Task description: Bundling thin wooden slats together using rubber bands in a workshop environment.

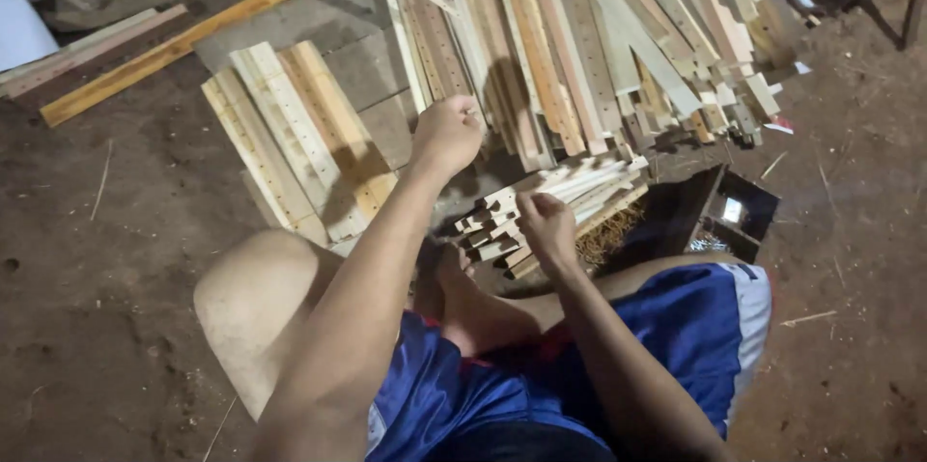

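Near the centre of the frame, the right hand (547,223) rests with curled fingers on a small bundle of short wooden sticks (541,201); whether it grips them I cannot tell. The left hand (448,130), closed in a fist just above, meets the lower ends of the long slats (579,37) fanned across the upper middle, with a stack of pale boards (290,134) left of it.

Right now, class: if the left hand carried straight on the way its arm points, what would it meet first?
Probably the big pile of slats just beyond the left hand; depth is unclear, so the fist may already touch it.
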